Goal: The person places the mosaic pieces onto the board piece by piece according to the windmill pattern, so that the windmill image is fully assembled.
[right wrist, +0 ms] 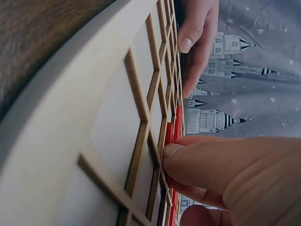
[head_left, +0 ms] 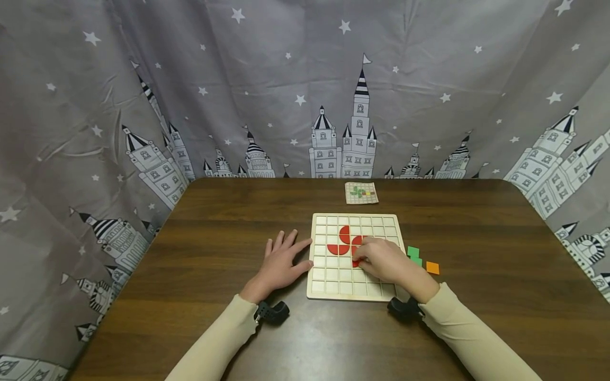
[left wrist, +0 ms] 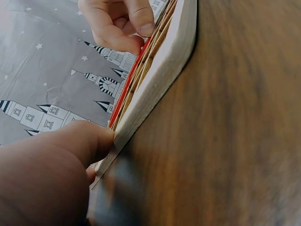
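A pale wooden grid board (head_left: 329,288) lies on the table, with several red quarter-round pieces (head_left: 338,249) set in its middle squares. Over the board's centre, my right hand (head_left: 383,259) pinches a red piece (right wrist: 169,133) between thumb and fingers, down at the grid; the fingers hide part of it. My left hand (head_left: 280,264) lies beside the board with its fingers spread, thumb and index fingertip touching the left edge. The left wrist view shows that thumb (left wrist: 94,139) against the board's rim.
Right of the board lie green square pieces (head_left: 413,252), partly behind my right wrist, and an orange square (head_left: 432,268). A small pattern card (head_left: 361,193) with green, red and yellow shapes sits behind the board. A grey castle-print curtain (head_left: 286,79) hangs past the brown table's (head_left: 229,211) far edge.
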The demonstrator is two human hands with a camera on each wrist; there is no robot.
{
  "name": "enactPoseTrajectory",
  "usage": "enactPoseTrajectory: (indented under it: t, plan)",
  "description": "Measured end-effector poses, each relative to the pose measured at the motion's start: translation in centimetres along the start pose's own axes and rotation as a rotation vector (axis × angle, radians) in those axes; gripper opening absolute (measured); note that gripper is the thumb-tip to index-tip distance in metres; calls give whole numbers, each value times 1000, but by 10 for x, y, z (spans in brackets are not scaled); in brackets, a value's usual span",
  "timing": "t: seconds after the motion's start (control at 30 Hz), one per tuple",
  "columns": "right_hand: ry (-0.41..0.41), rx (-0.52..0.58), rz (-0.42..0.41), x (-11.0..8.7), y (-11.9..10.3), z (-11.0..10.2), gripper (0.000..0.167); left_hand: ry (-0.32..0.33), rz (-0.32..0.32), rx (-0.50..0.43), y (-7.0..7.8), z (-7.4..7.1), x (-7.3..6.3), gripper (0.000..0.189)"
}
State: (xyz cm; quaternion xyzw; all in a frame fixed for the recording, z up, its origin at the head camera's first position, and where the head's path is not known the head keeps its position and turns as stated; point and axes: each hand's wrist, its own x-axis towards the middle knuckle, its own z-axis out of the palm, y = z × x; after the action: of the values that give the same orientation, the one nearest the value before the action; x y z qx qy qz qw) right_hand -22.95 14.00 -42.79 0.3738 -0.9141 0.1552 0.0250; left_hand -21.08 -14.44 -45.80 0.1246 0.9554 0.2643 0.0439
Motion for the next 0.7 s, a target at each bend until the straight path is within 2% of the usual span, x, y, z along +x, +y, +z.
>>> enactPoseTrajectory:
  t: [0.7]
  plan:
    - [-6, 9, 67, 0, -1, 1, 8, 4, 4, 3, 0, 0, 0, 57]
